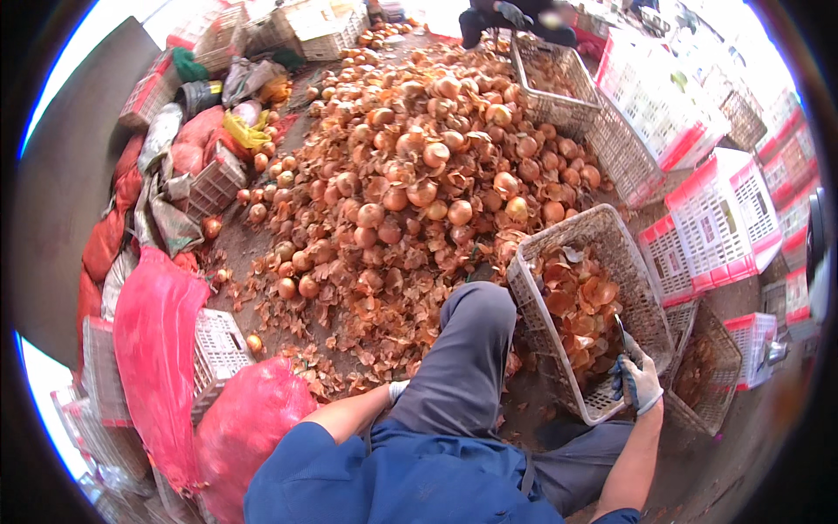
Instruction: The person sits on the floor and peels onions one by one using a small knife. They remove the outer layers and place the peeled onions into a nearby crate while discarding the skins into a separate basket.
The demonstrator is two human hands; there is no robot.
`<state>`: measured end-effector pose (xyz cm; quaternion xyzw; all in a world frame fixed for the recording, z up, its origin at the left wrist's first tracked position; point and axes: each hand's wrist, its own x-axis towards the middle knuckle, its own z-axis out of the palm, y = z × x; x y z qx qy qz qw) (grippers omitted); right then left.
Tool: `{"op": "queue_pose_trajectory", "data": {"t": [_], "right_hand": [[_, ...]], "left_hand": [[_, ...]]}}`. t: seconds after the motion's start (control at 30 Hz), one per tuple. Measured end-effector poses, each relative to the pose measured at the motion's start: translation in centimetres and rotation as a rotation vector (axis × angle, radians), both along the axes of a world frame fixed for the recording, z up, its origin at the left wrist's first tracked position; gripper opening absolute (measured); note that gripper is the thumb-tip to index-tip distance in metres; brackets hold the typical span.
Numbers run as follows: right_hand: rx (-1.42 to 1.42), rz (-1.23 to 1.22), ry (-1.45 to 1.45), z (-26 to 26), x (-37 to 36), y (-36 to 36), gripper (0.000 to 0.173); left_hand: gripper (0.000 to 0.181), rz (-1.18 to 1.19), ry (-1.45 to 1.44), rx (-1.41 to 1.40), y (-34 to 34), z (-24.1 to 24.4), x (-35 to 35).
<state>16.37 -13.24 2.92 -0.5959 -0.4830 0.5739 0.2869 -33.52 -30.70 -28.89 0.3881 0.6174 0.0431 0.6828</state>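
Observation:
My right hand (636,378), in a white and blue work glove, grips a small metal hand tool (621,330). Only its thin shiny end shows; the rest is inside my fist. This hand is over the near right side of a dirty plastic crate (553,335), partly filled with onion skins (579,301). Of my left hand (397,391), just the white glove cuff shows beside my raised knee. The leg hides its fingers and anything they hold. In front of me lies a large heap of brown onions (422,191), mixed with loose dry skins.
A full red mesh sack (252,432) and a draped pink mesh sack (157,354) are at my left. Red and white crates (717,219) line the right side. Beyond the heap, a gloved person (514,14) sits by another skin-filled crate (556,101). A grey panel (65,196) borders the left.

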Motion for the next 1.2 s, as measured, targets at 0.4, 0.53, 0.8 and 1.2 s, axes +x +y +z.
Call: {"op": "queue_pose_trajectory", "data": {"t": [0.4,0.53,0.8,1.2], "right_hand": [[-0.055,0.128,-0.199,-2.6,1.2,8.4,0.052],[-0.021,0.122,-0.398,-3.2,2.6,8.9,0.050],[0.055,0.005,-0.535,-1.3,2.8,7.2,0.056],[0.021,-0.499,-0.435,-8.6,4.2,-0.8,0.040]], "left_hand": [[0.033,-0.127,0.239,-0.180,5.7,1.3,1.6],[0.033,-0.210,0.298,-0.101,12.1,3.8,-0.5],[0.035,-0.612,0.368,0.391,31.3,1.9,-2.7],[0.071,-1.006,0.475,0.684,50.0,2.7,12.5]]}}
